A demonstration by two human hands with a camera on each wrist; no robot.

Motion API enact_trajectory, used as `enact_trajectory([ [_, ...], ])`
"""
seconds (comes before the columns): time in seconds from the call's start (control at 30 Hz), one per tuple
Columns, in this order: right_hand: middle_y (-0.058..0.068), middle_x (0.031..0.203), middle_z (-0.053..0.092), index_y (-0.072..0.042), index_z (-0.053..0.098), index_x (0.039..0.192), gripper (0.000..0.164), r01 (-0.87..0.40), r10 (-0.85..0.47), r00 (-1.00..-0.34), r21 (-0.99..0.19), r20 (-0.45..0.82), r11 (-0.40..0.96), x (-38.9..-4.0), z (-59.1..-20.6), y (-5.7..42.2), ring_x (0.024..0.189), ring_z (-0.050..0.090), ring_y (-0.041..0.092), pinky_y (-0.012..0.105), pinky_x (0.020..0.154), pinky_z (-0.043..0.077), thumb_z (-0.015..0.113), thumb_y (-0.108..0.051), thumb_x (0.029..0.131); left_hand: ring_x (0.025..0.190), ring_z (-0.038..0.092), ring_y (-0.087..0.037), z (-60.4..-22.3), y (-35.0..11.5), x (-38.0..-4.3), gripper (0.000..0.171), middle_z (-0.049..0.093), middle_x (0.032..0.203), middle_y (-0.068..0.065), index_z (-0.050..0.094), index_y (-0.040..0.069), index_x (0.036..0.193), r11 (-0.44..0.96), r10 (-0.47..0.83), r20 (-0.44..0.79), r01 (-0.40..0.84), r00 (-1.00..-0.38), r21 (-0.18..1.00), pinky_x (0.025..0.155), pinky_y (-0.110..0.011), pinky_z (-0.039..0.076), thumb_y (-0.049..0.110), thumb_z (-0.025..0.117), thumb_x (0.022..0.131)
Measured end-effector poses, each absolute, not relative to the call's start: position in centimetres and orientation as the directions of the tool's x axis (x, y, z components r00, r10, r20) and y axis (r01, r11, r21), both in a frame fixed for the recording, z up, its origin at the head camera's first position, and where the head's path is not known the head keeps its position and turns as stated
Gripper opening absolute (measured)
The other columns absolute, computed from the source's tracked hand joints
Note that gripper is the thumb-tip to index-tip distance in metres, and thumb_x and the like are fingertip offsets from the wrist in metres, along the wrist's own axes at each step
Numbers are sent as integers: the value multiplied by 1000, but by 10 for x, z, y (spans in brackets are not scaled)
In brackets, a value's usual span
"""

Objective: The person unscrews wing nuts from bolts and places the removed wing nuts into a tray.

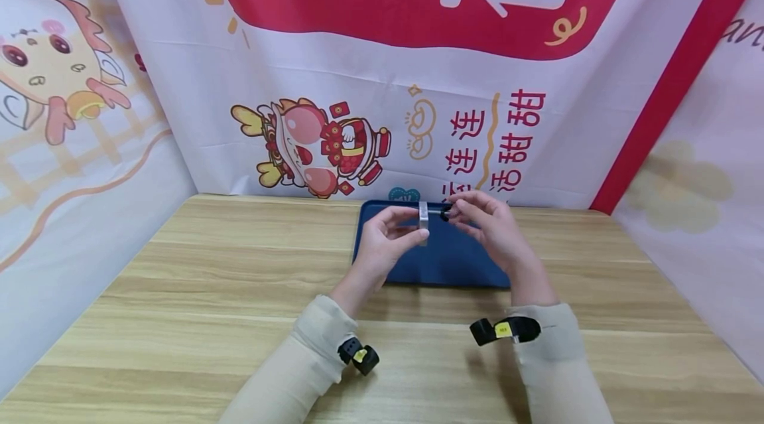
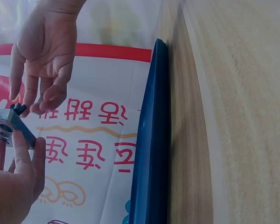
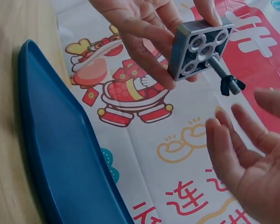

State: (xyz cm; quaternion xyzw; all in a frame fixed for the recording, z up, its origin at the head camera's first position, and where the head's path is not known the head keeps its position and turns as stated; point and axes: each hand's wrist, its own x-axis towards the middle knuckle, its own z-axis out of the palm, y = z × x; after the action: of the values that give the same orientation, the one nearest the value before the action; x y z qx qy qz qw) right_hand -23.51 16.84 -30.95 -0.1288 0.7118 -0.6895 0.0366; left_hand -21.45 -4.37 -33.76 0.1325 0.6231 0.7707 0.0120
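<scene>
Sleeves (image 1: 292, 371) nearest. L grip (image 1: 384, 243) pinching block (image 3: 200, 49) by edges; tray (image 1: 444, 258) below. R grip (image 1: 492, 228) slack, just off nut (image 3: 225, 87) on bolt (image 3: 218, 68). Block prob. metal: rigid, slick, some wt.; hold edges, turn nut by wings.

A wood-grain table (image 1: 179, 304) is supporting a blue rimmed tray (image 1: 456, 259), which is lying near its far edge.
</scene>
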Motion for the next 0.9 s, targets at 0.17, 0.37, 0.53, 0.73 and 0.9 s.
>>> enact_trajectory([
  [0.17,-4,80,63,-8,62,115,30,-66,-222,-973,-998,64,4,-234,-306,164,77,59,10,21,78,56,54,-34,102,106,68,-21,-338,-43,-214,36,67,126,-15,62,3,123,-228,181,197,153,-964,961,96,-37,56,1,71,88],
  [0.37,-4,76,61,-11,64,109,23,-28,-230,-973,-1000,29,-11,-233,-307,159,71,58,9,19,70,54,54,-31,102,107,68,-22,-339,-43,-215,35,66,127,-15,62,3,123,-228,183,199,155,-963,961,97,-37,56,1,71,89],
  [0.53,-4,76,64,-14,65,103,19,-10,-235,-972,-1000,16,-28,-234,-308,159,73,61,8,21,73,55,55,-31,102,108,67,-23,-338,-43,-215,35,66,127,-15,62,3,123,-226,183,191,147,-964,963,96,-37,56,1,71,89],
  [0.73,-5,78,69,-17,68,98,16,2,-249,-968,-998,13,-59,-234,-308,159,75,65,8,20,76,57,57,-28,102,109,67,-26,-339,-43,-215,35,67,126,-16,62,2,123,-223,178,199,157,-964,962,96,-37,57,1,71,89],
  [0.9,-4,84,72,-18,72,94,14,20,-250,-968,-996,4,-93,-234,-307,159,80,67,8,20,82,58,61,-24,99,107,68,-24,-340,-44,-216,35,67,125,-15,62,2,122,-229,170,200,159,-965,960,95,-37,57,1,71,89],
])
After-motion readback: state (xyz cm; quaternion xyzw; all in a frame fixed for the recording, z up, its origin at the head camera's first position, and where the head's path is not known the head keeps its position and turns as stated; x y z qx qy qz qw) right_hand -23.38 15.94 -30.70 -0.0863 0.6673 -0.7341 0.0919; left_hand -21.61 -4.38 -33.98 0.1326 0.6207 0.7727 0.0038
